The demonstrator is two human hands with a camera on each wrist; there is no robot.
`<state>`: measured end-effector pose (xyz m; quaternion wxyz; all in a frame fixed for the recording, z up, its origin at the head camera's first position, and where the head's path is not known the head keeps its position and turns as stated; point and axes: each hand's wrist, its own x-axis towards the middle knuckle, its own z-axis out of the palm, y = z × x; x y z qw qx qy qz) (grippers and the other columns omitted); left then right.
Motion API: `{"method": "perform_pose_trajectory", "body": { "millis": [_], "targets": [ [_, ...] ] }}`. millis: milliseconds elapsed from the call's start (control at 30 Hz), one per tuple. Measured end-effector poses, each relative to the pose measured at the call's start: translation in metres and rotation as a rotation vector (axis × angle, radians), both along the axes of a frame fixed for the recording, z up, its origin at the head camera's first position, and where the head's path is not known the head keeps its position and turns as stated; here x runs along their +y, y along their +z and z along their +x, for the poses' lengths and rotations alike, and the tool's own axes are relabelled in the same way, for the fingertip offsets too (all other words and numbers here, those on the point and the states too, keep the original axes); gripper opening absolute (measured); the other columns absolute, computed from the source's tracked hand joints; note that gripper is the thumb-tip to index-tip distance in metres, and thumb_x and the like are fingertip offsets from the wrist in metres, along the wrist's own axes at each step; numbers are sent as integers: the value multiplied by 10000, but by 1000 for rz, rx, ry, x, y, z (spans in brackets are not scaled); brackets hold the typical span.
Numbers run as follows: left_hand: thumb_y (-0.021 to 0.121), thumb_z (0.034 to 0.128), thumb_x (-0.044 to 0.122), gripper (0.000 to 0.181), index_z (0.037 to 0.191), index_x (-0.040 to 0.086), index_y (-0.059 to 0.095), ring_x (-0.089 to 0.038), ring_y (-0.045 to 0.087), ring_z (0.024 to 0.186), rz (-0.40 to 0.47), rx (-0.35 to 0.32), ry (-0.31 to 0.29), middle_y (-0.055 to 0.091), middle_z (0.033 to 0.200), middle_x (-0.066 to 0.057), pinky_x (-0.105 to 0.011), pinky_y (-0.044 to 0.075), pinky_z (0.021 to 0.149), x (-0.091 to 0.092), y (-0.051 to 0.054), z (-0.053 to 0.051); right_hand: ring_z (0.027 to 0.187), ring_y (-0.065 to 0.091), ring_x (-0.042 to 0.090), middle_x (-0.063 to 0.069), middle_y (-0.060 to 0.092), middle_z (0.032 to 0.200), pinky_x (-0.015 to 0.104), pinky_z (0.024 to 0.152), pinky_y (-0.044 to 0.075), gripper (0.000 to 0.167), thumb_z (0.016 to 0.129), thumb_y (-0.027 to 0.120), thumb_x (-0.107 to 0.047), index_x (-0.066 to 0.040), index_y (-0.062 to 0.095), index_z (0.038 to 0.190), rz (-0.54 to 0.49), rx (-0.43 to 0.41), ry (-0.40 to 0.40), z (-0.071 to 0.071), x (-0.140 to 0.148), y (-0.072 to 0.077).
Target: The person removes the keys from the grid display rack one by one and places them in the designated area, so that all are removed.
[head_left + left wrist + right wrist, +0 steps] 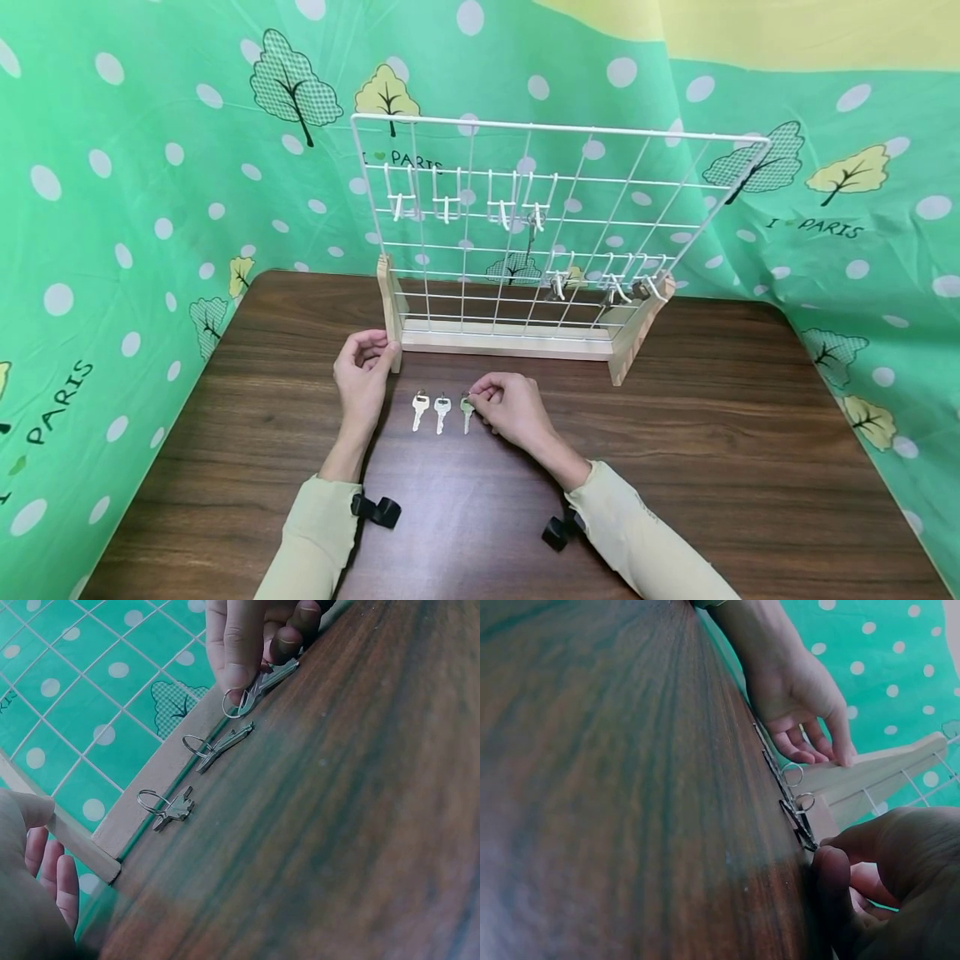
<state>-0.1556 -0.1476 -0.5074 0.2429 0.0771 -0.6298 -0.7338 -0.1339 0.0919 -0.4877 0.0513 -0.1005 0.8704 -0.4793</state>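
Note:
A white wire grid rack [525,127] stands upright on a wooden base. My left hand [362,375] grips its left wooden leg [388,292], the thumb in front and fingers beside it. Three keys with metal rings lie in a row before the base: a left key [420,415], a middle key [442,417] and a right key [467,419]. My right hand [516,410] pinches the right key near its ring, thumb against forefinger. In the left wrist view, that key [259,696] is low by the tabletop; whether it touches is unclear.
White hooks [446,208] hang in two rows on the grid. Several carry keys, among them a key [531,240] in the upper row and a dark key [557,287] in the lower. A green patterned cloth [172,258] rises behind the brown wooden table [720,467].

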Motion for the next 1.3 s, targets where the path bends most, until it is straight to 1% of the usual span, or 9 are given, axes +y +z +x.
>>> {"method": "perform_pose_trajectory", "body": {
  "millis": [267,500,567,667,833,1000,1067,1200,1300],
  "targets": [
    [812,926,-112,271,1154,-179,682,-87,669,862,2,6,10,705,946,14,-155,565,773,-1,-2,-1,456,598,48,-71,685,663,233,440,522,86,942,802,-1,-81,818,915,-6,-7,-6,1,0,0],
    [812,922,-120,265,1146,-178,683,-87,666,862,10,5,11,698,952,-13,-158,570,777,-1,-2,-1,461,604,58,-50,702,705,273,439,556,29,959,795,-29,-7,806,944,-24,-38,3,1,0,1],
    [810,920,-128,262,1143,-180,683,-87,666,861,11,5,9,696,951,-16,-160,572,778,-1,-2,-1,468,609,63,-42,703,716,272,440,558,23,954,804,-26,-7,803,967,-31,-41,11,1,1,1],
    [810,919,-126,264,1144,-181,684,-87,665,860,11,7,9,696,951,-16,-159,572,777,-1,-2,0,503,613,65,-23,710,752,253,449,546,84,934,827,0,-36,797,1003,-44,-17,40,0,2,0],
    [812,922,-117,269,1148,-182,682,-83,664,857,8,6,10,697,947,-2,-153,564,769,-1,-2,-1,609,598,47,3,699,845,191,542,500,214,896,886,3,-74,806,1079,-35,73,137,-3,7,-4],
    [806,924,-127,261,1148,-178,682,-78,662,853,11,-3,3,697,941,16,-156,562,767,-1,-2,-1,649,570,30,30,655,882,185,581,493,234,898,906,-20,-76,843,1116,-25,128,217,-5,12,-5],
    [802,924,-130,262,1151,-179,680,-78,662,853,12,-3,3,700,943,19,-156,562,767,0,-1,-1,653,561,26,31,655,887,185,585,490,229,902,910,-31,-83,856,1118,-20,128,239,-6,13,-5],
    [797,923,-136,261,1153,-179,680,-78,662,851,14,-3,5,702,945,17,-157,564,767,0,-1,-1,642,548,21,12,657,882,179,576,475,253,892,927,-42,-96,864,1131,-1,92,293,-7,16,-5],
    [805,923,-129,264,1151,-178,682,-78,662,854,10,-1,7,701,950,-4,-157,565,769,0,-1,-1,623,533,16,-7,643,861,174,558,460,280,880,938,-40,-92,861,1144,6,67,319,-7,16,-4]
  ]
}}
